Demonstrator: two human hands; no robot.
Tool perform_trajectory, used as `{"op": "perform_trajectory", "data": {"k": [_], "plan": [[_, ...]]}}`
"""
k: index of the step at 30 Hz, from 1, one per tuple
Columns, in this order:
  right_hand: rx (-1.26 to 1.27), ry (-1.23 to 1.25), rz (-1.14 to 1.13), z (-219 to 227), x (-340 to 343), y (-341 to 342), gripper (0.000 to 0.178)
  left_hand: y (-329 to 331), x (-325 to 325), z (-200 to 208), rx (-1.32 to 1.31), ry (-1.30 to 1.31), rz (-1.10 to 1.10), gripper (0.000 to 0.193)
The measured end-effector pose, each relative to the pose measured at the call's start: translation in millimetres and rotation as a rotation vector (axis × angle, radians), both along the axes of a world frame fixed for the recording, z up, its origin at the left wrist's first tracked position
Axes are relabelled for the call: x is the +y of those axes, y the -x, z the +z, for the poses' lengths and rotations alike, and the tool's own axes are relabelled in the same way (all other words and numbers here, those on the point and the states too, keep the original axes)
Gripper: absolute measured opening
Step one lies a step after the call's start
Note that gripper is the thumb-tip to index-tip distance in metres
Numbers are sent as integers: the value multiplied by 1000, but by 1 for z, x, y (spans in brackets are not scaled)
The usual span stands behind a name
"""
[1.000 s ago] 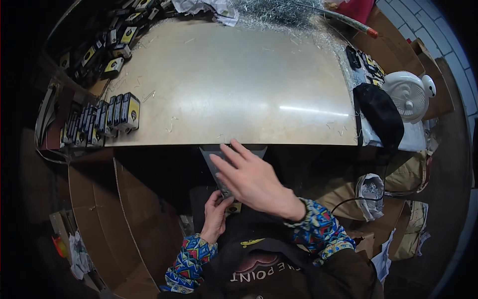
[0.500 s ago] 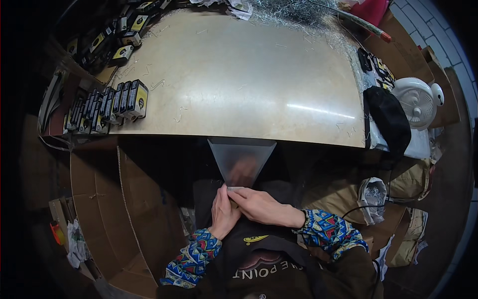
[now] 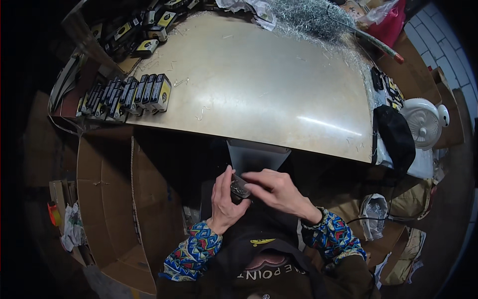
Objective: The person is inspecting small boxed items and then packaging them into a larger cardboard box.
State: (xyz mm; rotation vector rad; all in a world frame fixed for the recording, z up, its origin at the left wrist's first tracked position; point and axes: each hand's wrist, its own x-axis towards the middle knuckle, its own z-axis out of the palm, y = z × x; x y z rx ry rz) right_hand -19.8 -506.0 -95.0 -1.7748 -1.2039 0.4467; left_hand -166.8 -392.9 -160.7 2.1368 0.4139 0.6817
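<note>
Below the table's front edge, my left hand is closed around a small dark box, fingers along one side and thumb on the other. The box's upper end looks open, with shiny bits showing inside; I cannot make out their kind. My right hand is at the box's right side, thumb and index finger apart and their tips by the opening. Its fingertips are slightly blurred. Just beyond both hands, a grey metal chute hangs from the table edge.
Black-and-yellow boxes stand in rows at the table's left, with more heaped behind. A pile of thin metal pieces covers the far side of the table. At right are a black pouch and white fan. A large carton stands lower left.
Both hands were together at the chute's lower mouth. Now they are apart from it, the box's opening shows, and my right fingers have spread. The whole view has tilted.
</note>
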Motion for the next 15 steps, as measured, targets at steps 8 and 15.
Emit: {"op": "perform_trajectory", "data": {"k": [8,15], "plan": [[134,118,-98,8,10,-22,19,-22,13,21,26,-41,36,90],[211,-26,-54,6,8,-19,11,-29,15,28,-67,280,86,73]]}}
